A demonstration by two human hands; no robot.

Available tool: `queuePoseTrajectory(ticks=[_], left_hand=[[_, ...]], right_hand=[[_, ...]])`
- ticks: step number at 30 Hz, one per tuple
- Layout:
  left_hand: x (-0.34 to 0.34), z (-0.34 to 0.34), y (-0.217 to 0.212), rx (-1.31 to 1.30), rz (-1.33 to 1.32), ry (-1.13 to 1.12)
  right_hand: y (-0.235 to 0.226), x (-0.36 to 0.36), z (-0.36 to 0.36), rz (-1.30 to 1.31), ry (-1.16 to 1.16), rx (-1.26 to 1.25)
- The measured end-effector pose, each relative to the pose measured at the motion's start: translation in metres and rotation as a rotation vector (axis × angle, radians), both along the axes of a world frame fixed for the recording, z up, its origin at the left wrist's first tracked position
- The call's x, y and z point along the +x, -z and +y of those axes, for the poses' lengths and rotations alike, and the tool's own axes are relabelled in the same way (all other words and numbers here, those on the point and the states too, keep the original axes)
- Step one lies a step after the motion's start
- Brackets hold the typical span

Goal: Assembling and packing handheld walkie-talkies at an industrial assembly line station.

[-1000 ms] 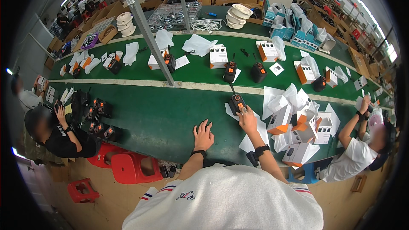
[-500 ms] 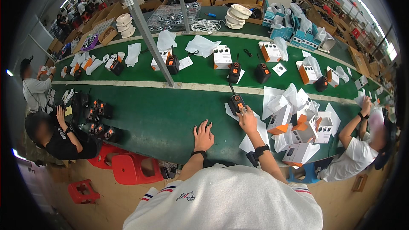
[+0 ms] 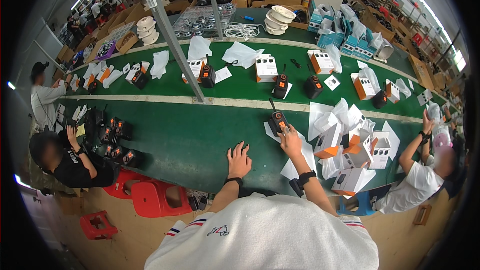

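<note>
My left hand (image 3: 239,162) lies flat on the green worktable (image 3: 195,142), fingers spread, with nothing in it. My right hand (image 3: 290,140) is at the lower right side of a black handheld device (image 3: 277,119) with orange buttons and a stubby antenna. Its fingers close on the device's lower edge, one of them over the buttons; the rest of the grip is hidden. The device rests on a white sheet (image 3: 303,159), antenna pointing away from me. A heap of open white-and-orange boxes (image 3: 327,140) and crumpled white wrapping (image 3: 341,112) lies right of this hand.
Beyond a pale divider, a green conveyor belt (image 3: 235,87) carries similar devices, boxes and wrapping. A metal post (image 3: 172,35) rises at the divider. Several black devices (image 3: 116,127) stand at left near a seated person (image 3: 75,162); another person (image 3: 425,180) sits at right. Red stools (image 3: 155,197) stand below.
Boxes and devices on the far belt have shifted slightly to the right. The person at right has raised a white-wrapped item a little. Both my hands and the device stay in place.
</note>
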State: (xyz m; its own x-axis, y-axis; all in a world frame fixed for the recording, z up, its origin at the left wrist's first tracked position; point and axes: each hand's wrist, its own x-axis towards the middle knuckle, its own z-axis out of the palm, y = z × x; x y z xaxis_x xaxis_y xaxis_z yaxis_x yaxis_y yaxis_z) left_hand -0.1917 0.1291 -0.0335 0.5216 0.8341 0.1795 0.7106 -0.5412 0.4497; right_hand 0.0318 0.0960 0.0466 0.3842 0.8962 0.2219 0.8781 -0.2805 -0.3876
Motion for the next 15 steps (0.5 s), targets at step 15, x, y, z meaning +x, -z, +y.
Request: queuePoseTrajectory(ticks=[15], left_hand=[[-0.0008,0.0006,-0.0009,-0.005,0.005,0.002]], right_hand=[[-0.0015,-0.0023,0.0012,-0.023,0.004,-0.004]])
